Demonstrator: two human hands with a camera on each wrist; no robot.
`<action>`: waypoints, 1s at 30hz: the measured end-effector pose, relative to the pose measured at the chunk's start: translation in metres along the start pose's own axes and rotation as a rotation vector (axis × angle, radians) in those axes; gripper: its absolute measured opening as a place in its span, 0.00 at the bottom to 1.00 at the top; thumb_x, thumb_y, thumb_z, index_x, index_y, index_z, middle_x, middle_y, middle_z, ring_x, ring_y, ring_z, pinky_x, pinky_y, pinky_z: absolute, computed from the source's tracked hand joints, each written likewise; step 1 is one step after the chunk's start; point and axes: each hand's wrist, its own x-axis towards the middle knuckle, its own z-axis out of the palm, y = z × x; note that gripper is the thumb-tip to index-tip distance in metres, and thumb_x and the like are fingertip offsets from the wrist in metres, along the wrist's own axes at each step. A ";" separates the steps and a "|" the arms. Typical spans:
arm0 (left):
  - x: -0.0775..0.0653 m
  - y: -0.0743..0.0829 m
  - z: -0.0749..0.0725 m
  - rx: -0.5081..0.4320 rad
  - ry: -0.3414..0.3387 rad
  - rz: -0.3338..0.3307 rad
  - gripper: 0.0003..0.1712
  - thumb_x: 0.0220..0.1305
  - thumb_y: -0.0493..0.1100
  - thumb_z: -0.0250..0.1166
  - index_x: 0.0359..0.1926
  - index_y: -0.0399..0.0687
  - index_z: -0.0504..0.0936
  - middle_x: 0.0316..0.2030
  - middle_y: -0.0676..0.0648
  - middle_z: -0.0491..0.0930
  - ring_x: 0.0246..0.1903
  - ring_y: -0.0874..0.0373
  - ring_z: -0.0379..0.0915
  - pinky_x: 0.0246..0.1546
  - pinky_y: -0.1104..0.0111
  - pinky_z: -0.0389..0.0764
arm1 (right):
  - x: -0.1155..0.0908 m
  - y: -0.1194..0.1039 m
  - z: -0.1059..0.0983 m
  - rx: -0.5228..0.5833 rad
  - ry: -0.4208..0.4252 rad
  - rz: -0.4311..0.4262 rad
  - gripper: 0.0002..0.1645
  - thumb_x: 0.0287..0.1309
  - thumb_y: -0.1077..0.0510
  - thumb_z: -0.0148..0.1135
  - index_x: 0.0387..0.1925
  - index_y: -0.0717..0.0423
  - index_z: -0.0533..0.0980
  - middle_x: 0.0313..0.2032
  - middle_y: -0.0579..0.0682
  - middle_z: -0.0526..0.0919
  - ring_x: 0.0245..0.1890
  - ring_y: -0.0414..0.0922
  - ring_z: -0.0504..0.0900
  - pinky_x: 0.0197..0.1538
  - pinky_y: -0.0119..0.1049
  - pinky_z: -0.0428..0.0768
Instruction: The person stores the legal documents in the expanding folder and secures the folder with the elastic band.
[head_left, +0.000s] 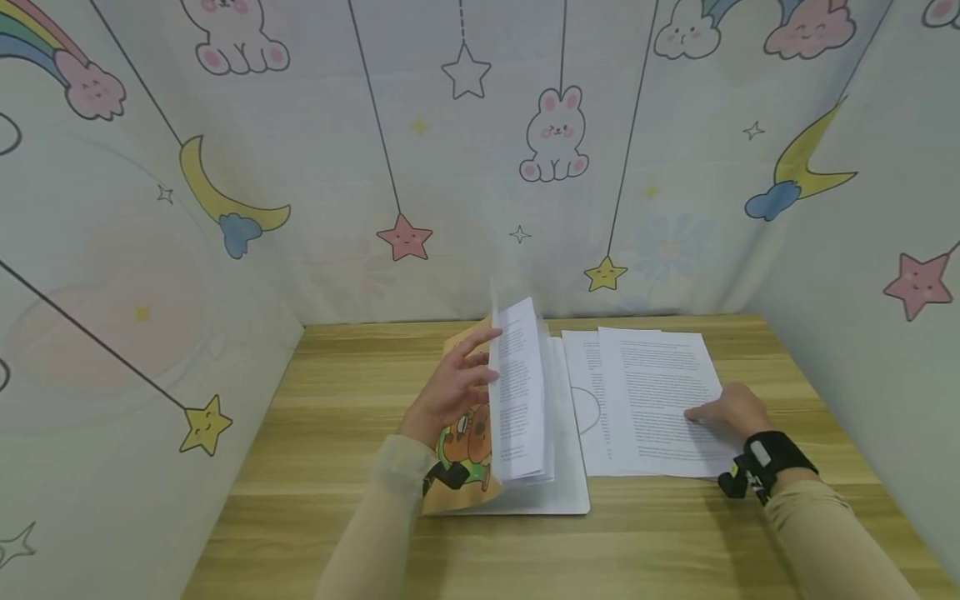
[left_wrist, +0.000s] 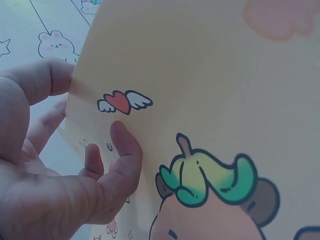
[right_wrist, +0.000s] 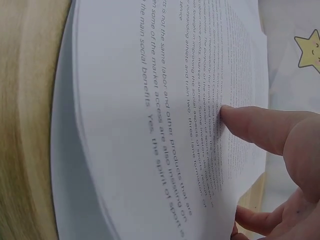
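Note:
A folder [head_left: 562, 492] with an orange cartoon cover [left_wrist: 210, 90] stands partly opened on the table, its printed inner pages [head_left: 517, 392] raised upright. My left hand [head_left: 450, 392] holds the raised cover at its edge. In the left wrist view, some of its fingers pass behind that edge and others curl in front. To the right lie loose printed sheets [head_left: 652, 400], overlapping one another. My right hand [head_left: 731, 412] pinches the top sheets [right_wrist: 135, 125] at their right side, thumb on the print and other fingers beneath the edge. In the right wrist view the paper bows upward.
The wood-grain table [head_left: 337, 417] has a white curtain [head_left: 465, 167] with cartoon rabbits, stars and moons behind it and at both sides. Part of a circle outline [head_left: 588, 410] shows between the folder and the sheets. A black wrist strap [head_left: 780, 454] circles my right wrist.

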 end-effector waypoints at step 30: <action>0.002 -0.001 0.004 0.023 0.004 -0.030 0.41 0.69 0.27 0.57 0.80 0.49 0.61 0.69 0.24 0.62 0.60 0.33 0.67 0.49 0.53 0.81 | 0.006 -0.007 0.002 -0.059 0.012 0.083 0.48 0.53 0.47 0.77 0.55 0.85 0.69 0.45 0.73 0.77 0.42 0.61 0.75 0.45 0.51 0.77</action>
